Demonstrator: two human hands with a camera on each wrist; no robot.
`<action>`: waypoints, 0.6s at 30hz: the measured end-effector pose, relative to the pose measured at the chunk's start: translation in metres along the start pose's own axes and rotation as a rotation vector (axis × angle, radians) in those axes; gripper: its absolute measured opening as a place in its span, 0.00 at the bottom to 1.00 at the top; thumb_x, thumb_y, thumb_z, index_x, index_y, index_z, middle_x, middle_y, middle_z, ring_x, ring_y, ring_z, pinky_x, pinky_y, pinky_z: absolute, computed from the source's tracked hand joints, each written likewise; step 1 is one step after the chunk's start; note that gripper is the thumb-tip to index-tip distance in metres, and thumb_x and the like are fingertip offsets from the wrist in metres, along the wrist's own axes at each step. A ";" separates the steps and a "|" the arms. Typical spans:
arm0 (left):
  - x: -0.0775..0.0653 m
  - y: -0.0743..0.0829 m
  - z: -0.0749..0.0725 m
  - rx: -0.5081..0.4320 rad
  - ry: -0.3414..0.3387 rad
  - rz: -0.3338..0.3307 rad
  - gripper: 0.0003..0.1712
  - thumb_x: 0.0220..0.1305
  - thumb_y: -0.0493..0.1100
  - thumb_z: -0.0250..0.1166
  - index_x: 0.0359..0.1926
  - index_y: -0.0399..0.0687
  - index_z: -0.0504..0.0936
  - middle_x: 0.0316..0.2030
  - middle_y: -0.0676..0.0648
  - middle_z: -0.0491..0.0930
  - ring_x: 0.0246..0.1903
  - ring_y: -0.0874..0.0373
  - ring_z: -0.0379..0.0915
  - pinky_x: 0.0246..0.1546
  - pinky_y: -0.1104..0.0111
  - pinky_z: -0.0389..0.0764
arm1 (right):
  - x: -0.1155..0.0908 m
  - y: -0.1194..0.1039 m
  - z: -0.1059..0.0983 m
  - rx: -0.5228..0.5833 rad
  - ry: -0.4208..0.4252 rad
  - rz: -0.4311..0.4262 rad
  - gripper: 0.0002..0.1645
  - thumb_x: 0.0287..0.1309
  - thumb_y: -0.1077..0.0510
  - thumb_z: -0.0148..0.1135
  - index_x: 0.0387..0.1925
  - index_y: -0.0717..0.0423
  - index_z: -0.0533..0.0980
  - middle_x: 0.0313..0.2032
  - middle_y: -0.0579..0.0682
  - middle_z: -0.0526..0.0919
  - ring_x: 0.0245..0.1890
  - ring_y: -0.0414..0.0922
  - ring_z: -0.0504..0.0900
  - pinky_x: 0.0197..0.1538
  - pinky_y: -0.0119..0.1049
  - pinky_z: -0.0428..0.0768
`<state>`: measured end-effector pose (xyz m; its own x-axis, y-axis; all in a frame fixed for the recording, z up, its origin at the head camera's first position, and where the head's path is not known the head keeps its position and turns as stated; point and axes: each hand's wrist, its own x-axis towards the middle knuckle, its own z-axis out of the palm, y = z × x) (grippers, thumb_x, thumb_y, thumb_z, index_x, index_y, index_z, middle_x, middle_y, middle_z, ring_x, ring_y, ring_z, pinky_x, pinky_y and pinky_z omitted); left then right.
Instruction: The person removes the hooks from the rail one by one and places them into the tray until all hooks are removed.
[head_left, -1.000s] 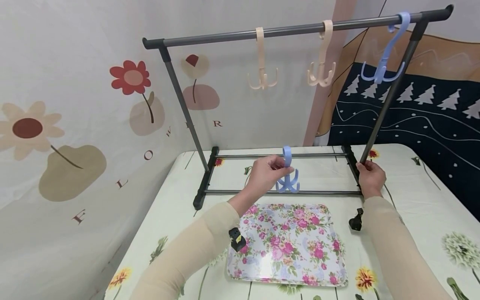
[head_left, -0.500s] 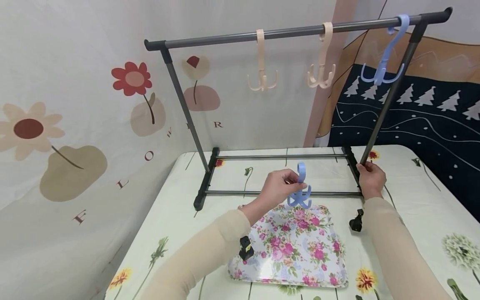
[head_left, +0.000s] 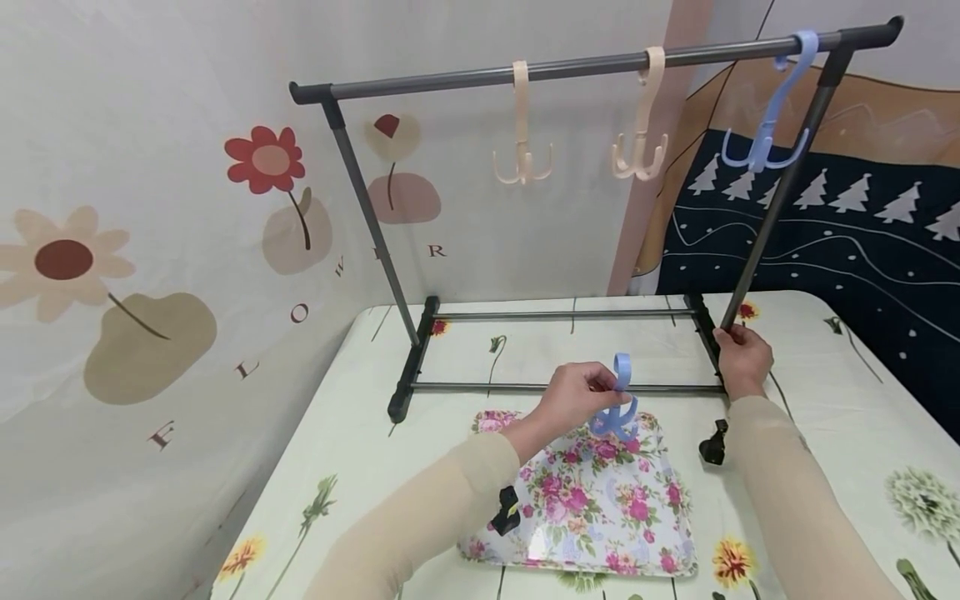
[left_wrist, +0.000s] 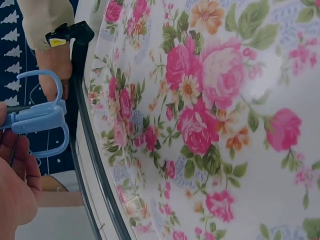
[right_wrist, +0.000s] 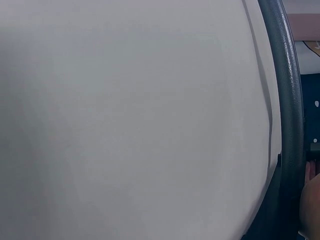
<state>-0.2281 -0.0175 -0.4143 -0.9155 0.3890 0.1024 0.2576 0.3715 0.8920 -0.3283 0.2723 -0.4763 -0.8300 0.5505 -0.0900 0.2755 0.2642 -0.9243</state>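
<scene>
My left hand pinches a light blue multi-prong hook by its stem, its curved top upward and its prongs spread below. In the head view the hook overlaps the far part of the floral tray. The left wrist view shows the hook's prongs close up, beside my fingertips. At the right, my right hand grips the foot of the grey rack's right upright, just above its base. The right wrist view shows only a sliver of that hand, beside a dark tube.
From the rack's top bar hang two beige hooks and one blue hook. The rack's base bars cross the table behind the tray. A patterned fabric wall rises at the left and back.
My left hand has come nearer and to the right with the blue hook, from over the rack's base to over the tray's far part. My right hand stays on the upright.
</scene>
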 end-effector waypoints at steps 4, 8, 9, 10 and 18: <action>0.001 -0.003 0.004 0.013 -0.016 0.001 0.05 0.61 0.45 0.73 0.33 0.52 0.85 0.27 0.58 0.80 0.29 0.66 0.76 0.30 0.73 0.77 | -0.001 0.000 0.001 0.000 0.006 -0.004 0.29 0.73 0.46 0.51 0.66 0.58 0.71 0.61 0.57 0.75 0.51 0.50 0.73 0.55 0.45 0.73; 0.000 -0.005 0.006 0.045 -0.039 -0.009 0.05 0.60 0.45 0.73 0.33 0.52 0.85 0.27 0.59 0.80 0.29 0.66 0.75 0.29 0.73 0.75 | 0.000 0.000 0.000 -0.002 0.007 -0.006 0.29 0.73 0.45 0.51 0.66 0.58 0.71 0.60 0.57 0.75 0.50 0.50 0.73 0.55 0.45 0.73; 0.000 -0.006 0.007 0.051 -0.043 -0.013 0.05 0.60 0.45 0.73 0.33 0.52 0.85 0.27 0.59 0.80 0.29 0.67 0.75 0.29 0.73 0.75 | 0.000 0.000 0.000 -0.003 0.005 -0.007 0.29 0.73 0.45 0.52 0.66 0.58 0.71 0.60 0.57 0.75 0.50 0.50 0.73 0.55 0.45 0.73; 0.000 -0.007 0.008 0.055 -0.047 -0.017 0.05 0.60 0.45 0.73 0.33 0.53 0.85 0.27 0.59 0.80 0.29 0.67 0.74 0.28 0.73 0.75 | 0.000 0.000 0.000 -0.003 0.005 -0.008 0.29 0.73 0.45 0.52 0.66 0.58 0.71 0.60 0.57 0.75 0.50 0.50 0.73 0.54 0.45 0.73; -0.003 -0.014 0.013 0.087 -0.080 -0.018 0.04 0.61 0.44 0.72 0.33 0.52 0.85 0.28 0.60 0.79 0.30 0.68 0.74 0.28 0.73 0.76 | 0.000 0.002 0.002 0.012 0.009 -0.004 0.29 0.73 0.45 0.51 0.66 0.57 0.71 0.60 0.56 0.75 0.51 0.49 0.73 0.55 0.44 0.73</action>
<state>-0.2254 -0.0133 -0.4328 -0.8936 0.4463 0.0487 0.2707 0.4492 0.8514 -0.3290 0.2714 -0.4790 -0.8267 0.5563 -0.0836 0.2664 0.2563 -0.9291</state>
